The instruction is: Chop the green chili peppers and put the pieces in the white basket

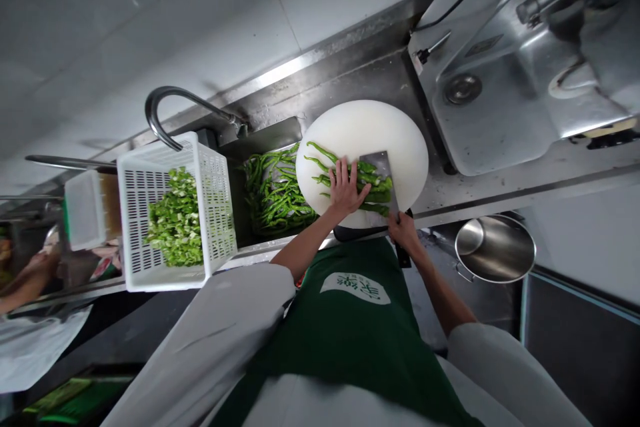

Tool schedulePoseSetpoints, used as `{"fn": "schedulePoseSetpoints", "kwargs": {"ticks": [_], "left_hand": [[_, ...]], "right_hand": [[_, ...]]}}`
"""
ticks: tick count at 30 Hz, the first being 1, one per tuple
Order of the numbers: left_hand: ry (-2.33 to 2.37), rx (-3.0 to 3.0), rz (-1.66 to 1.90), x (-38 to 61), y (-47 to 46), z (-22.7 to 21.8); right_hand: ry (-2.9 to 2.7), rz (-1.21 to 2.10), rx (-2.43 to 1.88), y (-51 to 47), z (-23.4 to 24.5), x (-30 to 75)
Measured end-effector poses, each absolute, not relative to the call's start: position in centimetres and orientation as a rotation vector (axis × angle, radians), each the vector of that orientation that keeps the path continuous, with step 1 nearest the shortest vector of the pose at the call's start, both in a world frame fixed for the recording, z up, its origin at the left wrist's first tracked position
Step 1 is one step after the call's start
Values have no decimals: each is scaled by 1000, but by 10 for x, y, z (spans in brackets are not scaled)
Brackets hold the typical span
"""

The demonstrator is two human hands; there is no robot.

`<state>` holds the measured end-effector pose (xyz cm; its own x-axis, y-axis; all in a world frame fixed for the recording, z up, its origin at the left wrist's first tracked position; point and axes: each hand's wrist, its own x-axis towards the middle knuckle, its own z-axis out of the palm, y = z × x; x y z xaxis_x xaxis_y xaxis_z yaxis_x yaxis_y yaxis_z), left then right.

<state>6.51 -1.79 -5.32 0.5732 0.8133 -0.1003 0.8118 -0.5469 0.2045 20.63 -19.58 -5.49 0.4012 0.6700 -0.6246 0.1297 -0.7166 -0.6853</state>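
Observation:
On the round white cutting board point(345, 123) lies a bunch of long green chili peppers point(320, 163). My left hand point(345, 190) rests on them with its fingers spread, pressing them to the board. Wrapped round the handle of a cleaver point(380, 160) is my right hand point(404, 230), near the board's front edge. The broad blade lies along the right ends of the peppers; some pepper parts show around it. Whether the edge touches the board cannot be made out.
Many whole green peppers point(275, 197) fill the sink left of the board. A white basket point(215, 207) holds chopped green peppers point(177, 220), under a curved faucet point(160, 97). Steel pot point(500, 260) and second sink point(493, 140) lie to the right. A co-worker's hand point(43, 263) shows far left.

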Motion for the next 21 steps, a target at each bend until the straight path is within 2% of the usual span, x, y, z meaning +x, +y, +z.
{"fn": "schedulePoseSetpoints", "kwargs": {"ticks": [5, 10, 21], "left_hand": [[1364, 2567, -12, 65, -18, -54], [1344, 2577, -12, 65, -18, -55], [1409, 2528, -15, 71, -25, -55]], "right_hand": [[-617, 1455, -1922, -215, -51, 197], [-582, 1368, -2068, -208, -51, 182], [-593, 1433, -2143, -211, -44, 180]]}}
